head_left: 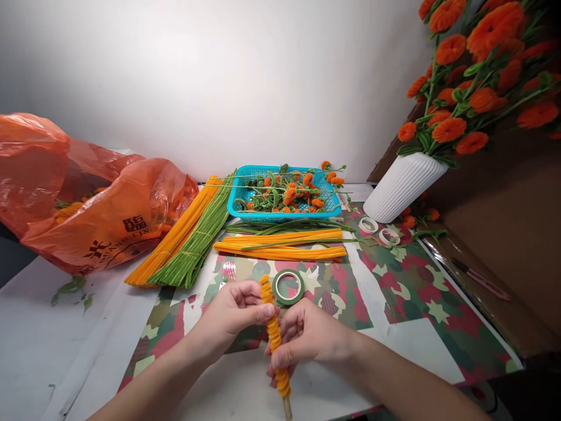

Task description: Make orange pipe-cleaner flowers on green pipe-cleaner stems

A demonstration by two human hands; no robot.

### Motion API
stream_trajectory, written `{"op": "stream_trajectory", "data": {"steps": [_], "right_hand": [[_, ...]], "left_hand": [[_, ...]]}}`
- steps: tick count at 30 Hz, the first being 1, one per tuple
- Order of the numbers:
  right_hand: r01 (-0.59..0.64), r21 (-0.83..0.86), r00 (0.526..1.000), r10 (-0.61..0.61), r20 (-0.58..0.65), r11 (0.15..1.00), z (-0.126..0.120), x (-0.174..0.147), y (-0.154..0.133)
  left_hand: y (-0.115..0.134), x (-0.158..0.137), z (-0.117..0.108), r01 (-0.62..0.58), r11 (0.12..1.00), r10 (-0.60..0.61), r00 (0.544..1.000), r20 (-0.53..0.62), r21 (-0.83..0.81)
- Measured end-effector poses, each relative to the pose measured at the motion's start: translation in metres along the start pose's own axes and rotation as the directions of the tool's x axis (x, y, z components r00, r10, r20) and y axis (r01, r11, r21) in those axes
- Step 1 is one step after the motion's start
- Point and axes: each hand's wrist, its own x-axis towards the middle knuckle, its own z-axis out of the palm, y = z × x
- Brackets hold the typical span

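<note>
An orange-yellow pipe cleaner (274, 334) is coiled along a thin wooden stick (287, 408), whose bare lower end points toward me. My left hand (239, 313) pinches the coil near its top between thumb and fingers. Lower down, my right hand (307, 339) grips the same coil, thumb in front and fingers behind. The stick stands tilted slightly, its top leaning left. Just beyond the hands lies a roll of green floral tape (276, 290). My fingertips behind the coil are partly hidden.
Orange and green pipe cleaners (280, 252) lie across the patterned sheet. Behind them sits a blue basket (232, 202) of small orange flowers. Bundled pipe cleaners (188, 240) and an orange plastic bag (109, 216) are left. A white vase (401, 184) with flowers, white tape rolls (388, 237) and a cutter (482, 280) are right.
</note>
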Motion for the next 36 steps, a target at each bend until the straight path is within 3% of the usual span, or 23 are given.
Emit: {"op": "stream_trajectory", "data": {"steps": [6,17,23,26,30,36], "right_hand": [[0.035,-0.033,0.999,-0.035,-0.025,0.999,-0.004,0.003,0.004],[-0.02,-0.062,0.977,0.006,-0.211,0.998,0.003,0.002,0.002],[0.011,-0.023,0.996,-0.013,-0.091,1.0,-0.001,0.001,0.001],[-0.019,-0.019,0.998,0.018,-0.053,1.0,0.001,0.001,0.0],[-0.048,-0.022,0.998,0.047,-0.052,0.999,0.004,0.001,-0.001],[-0.04,-0.028,0.999,0.039,-0.037,0.999,0.003,0.001,0.0]], "left_hand": [[0.0,-0.002,0.004,0.023,0.999,-0.022,0.998,-0.054,0.023],[-0.002,-0.001,0.005,0.047,0.999,-0.043,0.987,-0.153,0.026],[0.001,0.0,0.006,0.034,0.998,-0.038,0.995,-0.092,-0.051],[0.005,0.0,0.005,-0.028,0.985,0.004,0.99,-0.139,-0.17],[0.009,0.001,0.004,-0.035,0.983,-0.004,0.977,-0.211,-0.181],[0.004,0.003,0.004,-0.002,0.972,-0.044,0.98,-0.192,-0.234]]}}
